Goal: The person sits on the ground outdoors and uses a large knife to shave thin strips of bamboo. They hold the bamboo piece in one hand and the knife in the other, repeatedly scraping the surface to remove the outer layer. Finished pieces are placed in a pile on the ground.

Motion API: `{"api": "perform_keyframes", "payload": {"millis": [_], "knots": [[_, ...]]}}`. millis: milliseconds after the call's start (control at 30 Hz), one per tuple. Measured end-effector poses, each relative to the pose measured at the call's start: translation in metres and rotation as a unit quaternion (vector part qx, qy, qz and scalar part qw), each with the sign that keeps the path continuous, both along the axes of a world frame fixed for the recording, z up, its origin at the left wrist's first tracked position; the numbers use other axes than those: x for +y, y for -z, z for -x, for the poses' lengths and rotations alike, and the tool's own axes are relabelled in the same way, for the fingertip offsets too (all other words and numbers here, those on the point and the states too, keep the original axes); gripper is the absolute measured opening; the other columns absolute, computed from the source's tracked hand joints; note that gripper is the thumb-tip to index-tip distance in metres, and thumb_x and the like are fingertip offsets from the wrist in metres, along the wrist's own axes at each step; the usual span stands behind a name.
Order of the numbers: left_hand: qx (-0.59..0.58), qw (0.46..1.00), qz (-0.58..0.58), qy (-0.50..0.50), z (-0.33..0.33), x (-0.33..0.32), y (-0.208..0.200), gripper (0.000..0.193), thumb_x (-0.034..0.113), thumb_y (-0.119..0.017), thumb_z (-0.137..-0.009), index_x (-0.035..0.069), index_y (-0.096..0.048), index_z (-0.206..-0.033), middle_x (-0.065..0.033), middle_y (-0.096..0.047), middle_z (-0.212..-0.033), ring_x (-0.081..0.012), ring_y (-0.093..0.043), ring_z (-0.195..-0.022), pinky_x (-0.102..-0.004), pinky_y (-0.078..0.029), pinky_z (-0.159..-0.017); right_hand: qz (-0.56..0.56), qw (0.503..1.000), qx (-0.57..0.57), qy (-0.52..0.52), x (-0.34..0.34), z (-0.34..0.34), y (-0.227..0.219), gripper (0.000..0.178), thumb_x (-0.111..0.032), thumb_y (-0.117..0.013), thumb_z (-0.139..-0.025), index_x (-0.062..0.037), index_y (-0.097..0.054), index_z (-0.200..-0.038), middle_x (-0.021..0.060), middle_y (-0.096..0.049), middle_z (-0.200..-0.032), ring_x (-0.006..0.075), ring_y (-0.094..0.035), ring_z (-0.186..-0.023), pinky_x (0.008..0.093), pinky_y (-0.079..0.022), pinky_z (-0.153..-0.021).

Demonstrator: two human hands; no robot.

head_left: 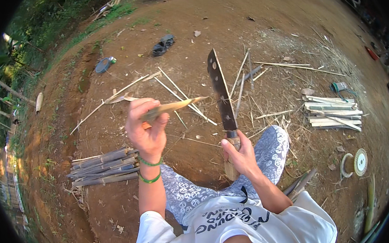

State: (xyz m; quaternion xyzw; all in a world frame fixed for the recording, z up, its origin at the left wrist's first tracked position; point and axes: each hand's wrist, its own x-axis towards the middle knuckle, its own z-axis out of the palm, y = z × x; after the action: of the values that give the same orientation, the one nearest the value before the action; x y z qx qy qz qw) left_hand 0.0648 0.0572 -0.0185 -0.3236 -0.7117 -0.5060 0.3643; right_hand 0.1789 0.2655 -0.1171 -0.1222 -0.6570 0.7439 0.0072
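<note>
Nearest us, a loose white shirt (296,220) with dark lettering spans the lower edge. We see the left hand (144,127) raised, its fingers clamped on a bamboo piece (173,106); the right hand (243,156) has its fingers wrapped around the wooden handle of a broad knife (223,99), upright just beside the bamboo's tip. A slipping grip or misaimed stroke could, we judge, cut the left fingers. The bamboo looks yellowish and tapering, the blade dark and flat; rounded grey sticks (105,167) lie left on brown soil (119,208).
</note>
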Motion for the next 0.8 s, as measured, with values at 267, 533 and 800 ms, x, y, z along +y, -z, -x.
{"api": "perform_keyframes", "payload": {"millis": [267,533,800], "knots": [[0.065,0.995,0.047,0.067,-0.013,0.033,-0.022,0.034,0.004,-0.072,-0.089,0.005,-0.053,-0.118,-0.0128,-0.066,-0.099,-0.0251,-0.065,-0.091,-0.0358,-0.054,-0.079,0.05,0.978,0.183,-0.09,0.011,-0.04,-0.081,0.031,-0.029,-0.061,-0.096,-0.0001,-0.055,-0.105,0.0011,-0.058,-0.072,0.008,-0.054,-0.063,0.0265,-0.046,-0.059],[0.123,0.982,0.14,0.044,-0.025,0.045,-0.041,0.038,-0.004,-0.073,-0.083,0.006,-0.066,-0.119,-0.0104,-0.066,-0.093,-0.0217,-0.062,-0.076,-0.0317,-0.051,-0.063,-0.046,0.974,0.182,-0.126,0.025,-0.058,-0.128,0.04,-0.028,-0.066,-0.093,0.0052,-0.055,-0.112,0.012,-0.065,-0.083,0.0188,-0.064,-0.075,0.0336,-0.05,-0.069],[0.115,0.985,0.123,0.037,-0.024,0.042,-0.043,0.037,-0.005,-0.074,-0.082,0.007,-0.069,-0.116,-0.0095,-0.065,-0.09,-0.0212,-0.062,-0.074,-0.0309,-0.05,-0.061,-0.084,0.977,0.151,-0.127,0.027,-0.061,-0.144,0.042,-0.026,-0.068,-0.092,0.0071,-0.055,-0.115,0.0152,-0.067,-0.081,0.0218,-0.067,-0.073,0.035,-0.051,-0.067]]}}
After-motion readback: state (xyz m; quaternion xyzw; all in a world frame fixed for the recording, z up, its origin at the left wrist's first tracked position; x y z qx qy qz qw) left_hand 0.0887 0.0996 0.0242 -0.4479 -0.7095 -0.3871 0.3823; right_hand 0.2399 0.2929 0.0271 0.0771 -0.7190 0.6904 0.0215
